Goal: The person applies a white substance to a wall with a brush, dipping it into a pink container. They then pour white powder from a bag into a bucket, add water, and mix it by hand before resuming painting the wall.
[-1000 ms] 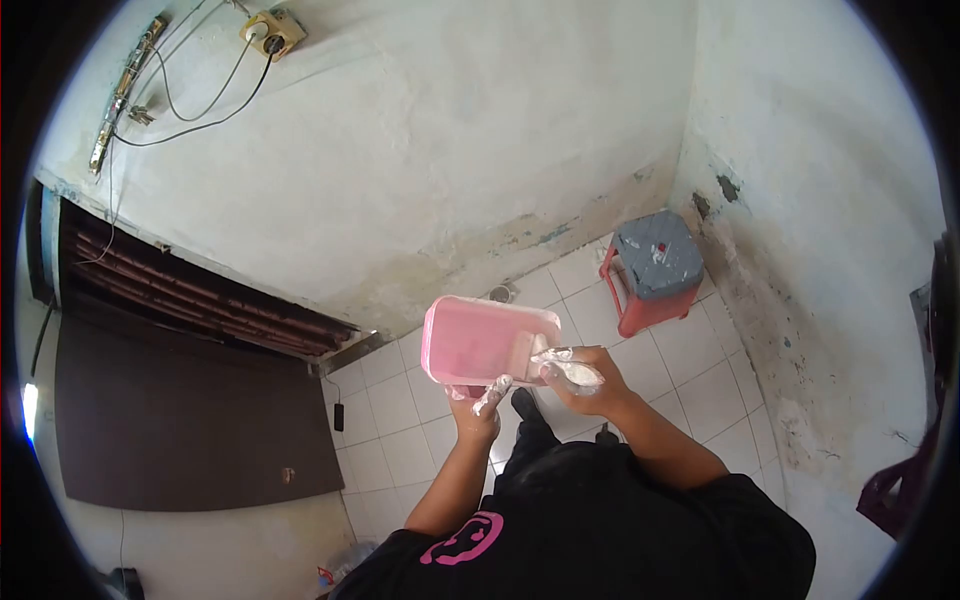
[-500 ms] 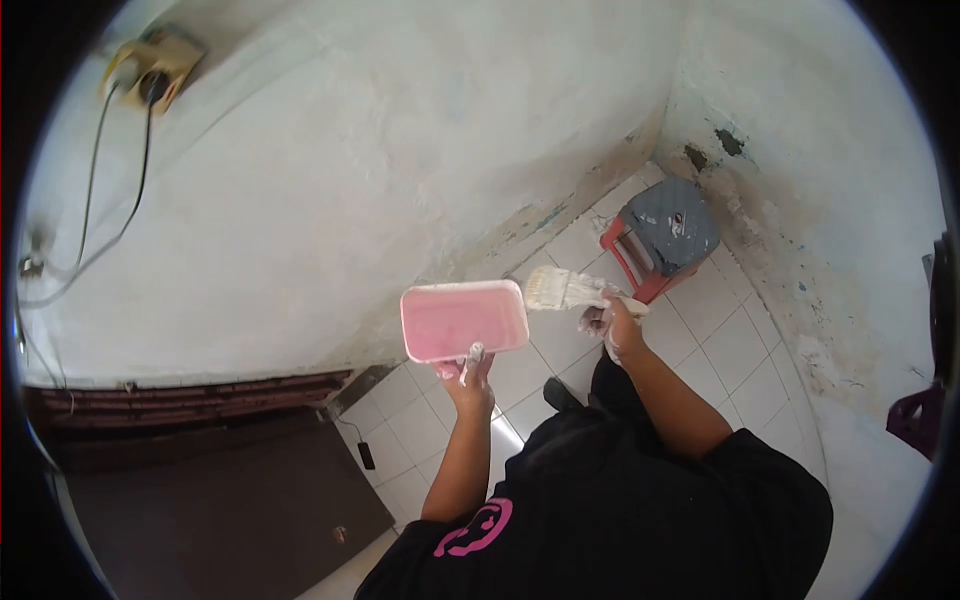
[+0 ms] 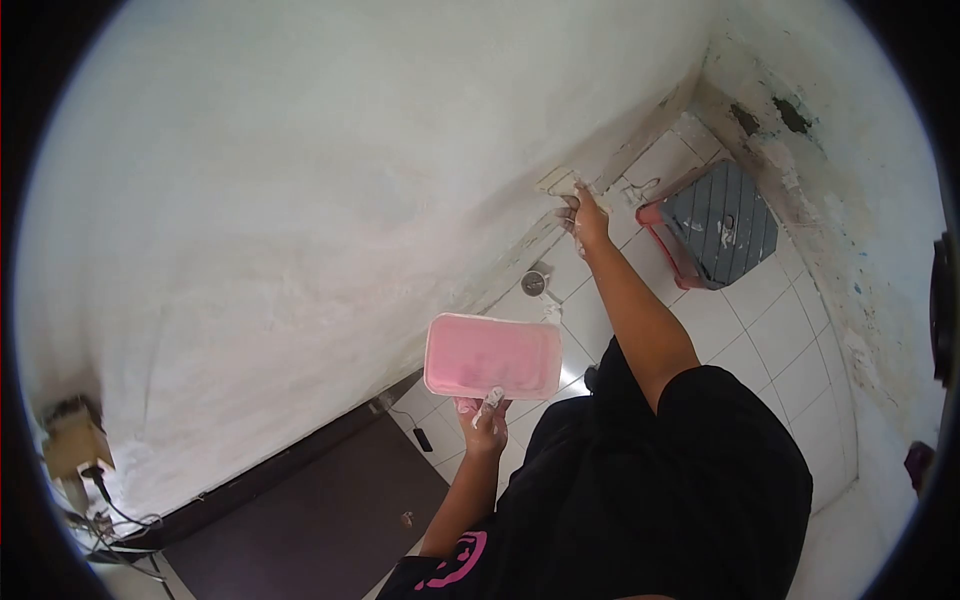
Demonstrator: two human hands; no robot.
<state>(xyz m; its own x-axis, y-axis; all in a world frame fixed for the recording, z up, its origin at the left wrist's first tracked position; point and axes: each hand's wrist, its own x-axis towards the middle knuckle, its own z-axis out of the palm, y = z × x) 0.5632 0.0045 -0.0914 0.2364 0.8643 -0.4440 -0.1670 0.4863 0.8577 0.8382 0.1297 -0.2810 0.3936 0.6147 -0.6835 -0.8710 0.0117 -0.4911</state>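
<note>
My left hand (image 3: 485, 425), smeared white, is closed on the near edge of a pink rectangular plastic tub (image 3: 495, 355), its thumb over the rim. White residue coats the tub's rim. Stretched out ahead, my right hand (image 3: 586, 218) grips a wide paintbrush (image 3: 557, 182) whose head is at the lower part of the pale wall (image 3: 300, 200). White paint also marks the fingers of this hand. The hand partly hides the brush handle.
A grey-topped stool with red legs (image 3: 722, 225) stands in the corner, spattered white. A round cup-like item (image 3: 534, 283) is on the tiled floor (image 3: 780, 320). A dark brown panel (image 3: 320, 510) lies lower left, near a socket box with cables (image 3: 78, 440).
My right hand has moved from beside the tub forward to the wall with the brush. The tub appears slightly lower and further right as the view shifts.
</note>
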